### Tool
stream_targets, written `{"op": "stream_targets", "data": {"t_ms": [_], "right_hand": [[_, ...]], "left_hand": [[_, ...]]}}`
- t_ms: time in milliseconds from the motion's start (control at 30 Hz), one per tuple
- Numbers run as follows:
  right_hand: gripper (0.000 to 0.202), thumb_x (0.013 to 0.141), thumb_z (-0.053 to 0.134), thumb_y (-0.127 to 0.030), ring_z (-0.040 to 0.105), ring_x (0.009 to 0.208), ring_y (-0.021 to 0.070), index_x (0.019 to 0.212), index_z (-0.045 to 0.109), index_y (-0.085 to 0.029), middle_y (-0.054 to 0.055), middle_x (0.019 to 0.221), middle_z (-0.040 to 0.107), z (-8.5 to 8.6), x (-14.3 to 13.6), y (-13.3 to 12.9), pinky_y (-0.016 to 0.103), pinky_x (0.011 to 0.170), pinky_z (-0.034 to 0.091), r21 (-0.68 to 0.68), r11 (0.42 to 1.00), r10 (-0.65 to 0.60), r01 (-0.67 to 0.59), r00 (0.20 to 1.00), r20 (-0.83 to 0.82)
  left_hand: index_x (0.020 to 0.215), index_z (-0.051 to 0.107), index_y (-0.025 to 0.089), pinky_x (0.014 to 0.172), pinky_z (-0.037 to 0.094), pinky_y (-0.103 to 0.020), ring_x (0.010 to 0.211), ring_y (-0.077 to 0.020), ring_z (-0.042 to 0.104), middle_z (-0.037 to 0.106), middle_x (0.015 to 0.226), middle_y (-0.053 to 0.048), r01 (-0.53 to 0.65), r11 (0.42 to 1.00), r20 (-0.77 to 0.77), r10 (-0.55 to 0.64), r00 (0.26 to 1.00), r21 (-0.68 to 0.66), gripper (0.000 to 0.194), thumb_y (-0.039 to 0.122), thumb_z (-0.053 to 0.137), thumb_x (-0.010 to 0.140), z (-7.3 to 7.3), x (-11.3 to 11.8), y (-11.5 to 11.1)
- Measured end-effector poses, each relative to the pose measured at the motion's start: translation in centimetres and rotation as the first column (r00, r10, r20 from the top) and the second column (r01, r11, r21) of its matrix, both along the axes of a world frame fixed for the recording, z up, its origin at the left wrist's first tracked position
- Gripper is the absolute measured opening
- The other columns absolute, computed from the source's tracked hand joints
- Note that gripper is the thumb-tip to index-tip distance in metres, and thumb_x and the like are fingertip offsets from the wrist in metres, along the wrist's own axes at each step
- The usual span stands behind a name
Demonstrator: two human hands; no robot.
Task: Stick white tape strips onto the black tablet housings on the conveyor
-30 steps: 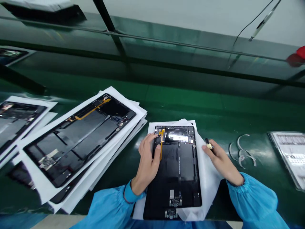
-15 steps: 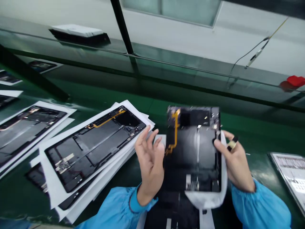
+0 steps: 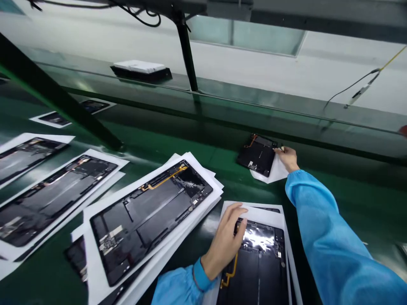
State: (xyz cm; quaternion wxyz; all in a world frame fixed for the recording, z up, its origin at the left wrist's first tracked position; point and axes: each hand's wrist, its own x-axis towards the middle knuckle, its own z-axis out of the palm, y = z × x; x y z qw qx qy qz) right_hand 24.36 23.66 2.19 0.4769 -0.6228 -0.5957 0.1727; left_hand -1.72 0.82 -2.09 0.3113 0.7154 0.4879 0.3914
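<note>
The left hand (image 3: 226,239) lies flat and open on the top left corner of a black tablet back (image 3: 256,267) just in front of the person. This tablet rests on white paper sheets (image 3: 254,209), and its long side runs straight away from the person. Just left of that hand is a stack of tablets (image 3: 149,218) with white sheets between them; the top one points up and to the right. Farther left, two more tablets (image 3: 54,197) lie on white paper, and two small ones show far off by the dark pole. That makes at least six open tablets on the green bench (image 3: 349,199). The right hand (image 3: 288,157) is stretched far out, with its fingers closed on the edge of a small-looking tablet (image 3: 258,154) and its white sheet (image 3: 275,173). That tablet lies on the bench, tilted, its long side pointing up and left. Beyond it, a flat box (image 3: 140,70) sits on a ledge.
</note>
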Motion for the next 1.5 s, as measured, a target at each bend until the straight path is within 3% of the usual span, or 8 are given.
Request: {"op": "stream_targets", "data": {"t_ms": [200, 400, 467, 567, 800, 1067, 1267, 1500], "right_hand": [[0.025, 0.082, 0.067, -0.038, 0.064, 0.080, 0.0229, 0.079, 0.070, -0.013, 0.007, 0.077, 0.067, 4.2, 1.4, -6.0, 0.036, 0.073, 0.047, -0.062, 0.976, -0.204, 0.208, 0.977, 0.061], [0.045, 0.098, 0.043, -0.049, 0.061, 0.068, 0.0167, 0.076, 0.071, -0.022, 0.005, 0.076, 0.066, 10.3, -0.9, -23.1, 0.029, 0.060, 0.048, -0.047, 0.996, -0.077, 0.076, 0.997, -0.023], [0.042, 0.099, 0.044, -0.045, 0.056, 0.054, 0.0135, 0.075, 0.070, -0.022, 0.005, 0.070, 0.064, 9.7, -1.5, -27.9, 0.025, 0.043, 0.044, -0.112, 0.993, -0.034, 0.026, 0.997, -0.071], [0.027, 0.093, 0.058, -0.039, 0.065, 0.062, 0.0175, 0.076, 0.069, -0.022, 0.004, 0.069, 0.067, 5.8, -2.1, -32.0, 0.027, 0.052, 0.054, -0.229, 0.966, 0.072, -0.118, 0.977, -0.199], [0.010, 0.079, 0.075, -0.028, 0.070, 0.070, 0.0194, 0.074, 0.069, -0.022, 0.004, 0.075, 0.071, -2.0, -3.9, -34.2, 0.028, 0.061, 0.059, -0.334, 0.942, -0.081, -0.040, 0.937, -0.341], [0.007, 0.081, 0.072, -0.019, 0.068, 0.074, 0.0193, 0.077, 0.069, -0.022, 0.003, 0.078, 0.071, -2.9, -4.1, -34.7, 0.033, 0.069, 0.057, -0.217, 0.976, -0.090, 0.024, 0.950, -0.300], [0.006, 0.080, 0.073, -0.019, 0.068, 0.073, 0.0185, 0.078, 0.069, -0.022, 0.002, 0.078, 0.071, -3.3, -3.8, -34.4, 0.032, 0.067, 0.057, -0.202, 0.977, -0.125, 0.068, 0.950, -0.288], [0.009, 0.081, 0.072, -0.015, 0.070, 0.075, 0.0192, 0.079, 0.070, -0.023, 0.002, 0.079, 0.073, -3.6, -4.1, -34.1, 0.034, 0.071, 0.056, -0.131, 0.991, -0.075, 0.037, 0.951, -0.300]], "left_hand": [[0.114, 0.060, 0.023, 0.102, 0.047, -0.048, 0.119, -0.0261, 0.055, 0.056, 0.127, -0.011, 0.099, 0.994, -0.194, -0.087, 0.977, 0.050, 0.022, 0.017, 0.049, 0.095, 0.0, 0.4, -1.2], [0.119, 0.059, 0.023, 0.105, 0.042, -0.053, 0.128, -0.0293, 0.047, 0.055, 0.131, -0.011, 0.259, 0.963, -0.367, -0.215, 0.905, 0.075, 0.025, 0.018, 0.051, 0.096, 0.5, 0.9, -2.4], [0.121, 0.059, 0.022, 0.106, 0.041, -0.055, 0.130, -0.0310, 0.045, 0.054, 0.134, -0.011, 0.274, 0.959, -0.414, -0.220, 0.884, 0.077, 0.026, 0.020, 0.052, 0.096, 0.7, 0.9, -2.7], [0.124, 0.059, 0.023, 0.108, 0.038, -0.055, 0.135, -0.0320, 0.040, 0.050, 0.139, -0.012, 0.305, 0.951, -0.464, -0.246, 0.851, 0.055, 0.029, 0.026, 0.054, 0.096, 1.0, 0.7, -3.3], [0.134, 0.056, 0.024, 0.112, 0.033, -0.057, 0.141, -0.0337, 0.033, 0.046, 0.145, -0.012, 0.365, 0.931, -0.539, -0.302, 0.786, 0.010, 0.038, 0.030, 0.055, 0.096, 1.9, 1.2, -4.1], [0.122, 0.063, 0.023, 0.111, 0.034, -0.053, 0.138, -0.0313, 0.040, 0.054, 0.141, -0.010, 0.305, 0.946, -0.511, -0.209, 0.834, 0.112, 0.028, 0.029, 0.058, 0.095, 1.7, 1.1, -4.5], [0.126, 0.062, 0.022, 0.109, 0.037, -0.050, 0.135, -0.0293, 0.042, 0.055, 0.138, -0.009, 0.370, 0.927, -0.437, -0.308, 0.845, 0.062, 0.031, 0.029, 0.056, 0.096, 2.5, 3.3, -3.3], [0.089, 0.071, 0.024, 0.102, 0.043, -0.050, 0.124, -0.0278, 0.053, 0.064, 0.125, -0.004, 0.316, 0.948, -0.274, -0.317, 0.908, -0.046, 0.009, 0.025, 0.062, 0.092, 2.3, 4.6, -2.0]]}}
